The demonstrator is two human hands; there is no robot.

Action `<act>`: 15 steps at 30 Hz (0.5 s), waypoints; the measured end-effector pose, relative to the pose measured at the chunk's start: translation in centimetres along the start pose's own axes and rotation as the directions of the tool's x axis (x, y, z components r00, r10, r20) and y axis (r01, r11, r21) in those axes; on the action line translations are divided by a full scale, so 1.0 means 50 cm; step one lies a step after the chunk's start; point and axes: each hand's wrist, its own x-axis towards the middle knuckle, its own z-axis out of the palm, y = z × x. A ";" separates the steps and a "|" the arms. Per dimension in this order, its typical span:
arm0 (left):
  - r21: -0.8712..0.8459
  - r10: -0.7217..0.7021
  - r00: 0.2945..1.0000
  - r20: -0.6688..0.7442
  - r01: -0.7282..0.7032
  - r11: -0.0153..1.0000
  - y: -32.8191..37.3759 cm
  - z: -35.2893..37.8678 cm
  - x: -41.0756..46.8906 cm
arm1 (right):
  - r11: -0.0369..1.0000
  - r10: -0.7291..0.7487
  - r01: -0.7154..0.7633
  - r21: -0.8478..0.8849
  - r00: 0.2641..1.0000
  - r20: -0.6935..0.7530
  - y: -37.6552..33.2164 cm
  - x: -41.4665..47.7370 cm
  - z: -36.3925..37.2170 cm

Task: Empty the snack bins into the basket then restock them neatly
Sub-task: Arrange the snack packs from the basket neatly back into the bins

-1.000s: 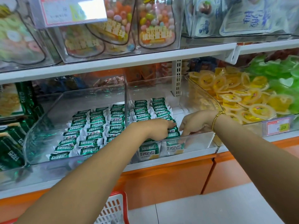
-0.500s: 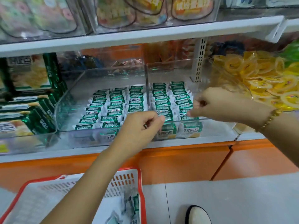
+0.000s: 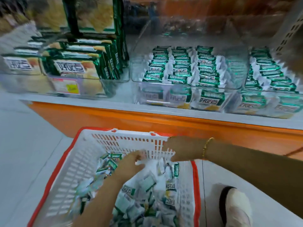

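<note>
On the floor [image 3: 24, 153] in front of the shelving stands a white lattice basket [image 3: 85, 163] with a red rim, and it holds a loose heap of small green-and-white snack packets [image 3: 147, 184] lying at every angle. The person's left hand [image 3: 131, 163] is down inside the basket, over the packets near the far wall. Its fingers are smeared by motion blur, so whether they are spread or pinching a packet cannot be told. The right hand [image 3: 183, 149], with a gold bracelet [image 3: 207, 147] at the wrist, is at the basket's far right corner. Its fingertips are lost against the lattice, and it is not clear whether it grips the wall or simply lies against it. A light shoe [image 3: 234, 205] shows on the floor just right of the basket. Above an orange base panel [image 3: 131, 118], the shelf [image 3: 114, 97] carries clear plastic bins. The middle bin [image 3: 232, 69] has three neat rows of the same small packets standing on edge, with further packets face-out behind its front wall. The right bin [image 3: 246, 89], touching it, is likewise filled in tidy rows. To the left, the left bin [image 3: 114, 79] holds larger dark green packs [image 3: 73, 68] standing upright, and a price tag [image 3: 67, 86] sits on its front.
</note>
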 end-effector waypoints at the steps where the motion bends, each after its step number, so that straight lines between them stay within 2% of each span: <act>1: 0.018 -0.034 0.998 0.043 0.033 0.999 -0.025 0.019 0.008 | 1.000 0.005 -0.004 -0.030 1.000 0.022 0.002 0.036 0.020; 4: -0.017 -0.122 0.968 0.218 0.128 0.992 -0.079 0.079 0.031 | 0.997 0.037 -0.028 -0.065 0.988 0.148 0.011 0.129 0.081; 6: -0.021 -0.155 0.952 0.264 0.166 0.986 -0.100 0.117 0.045 | 0.998 0.047 -0.037 -0.055 0.981 0.188 0.012 0.176 0.122; 11: 0.259 -0.143 0.967 0.211 0.085 0.962 -0.113 0.200 0.057 | 0.995 0.100 -0.097 -0.025 0.983 0.154 0.011 0.239 0.209; 15: 0.278 -0.122 0.987 0.108 0.088 0.957 -0.123 0.241 0.061 | 0.973 0.232 -0.230 -0.028 0.967 0.104 0.008 0.262 0.263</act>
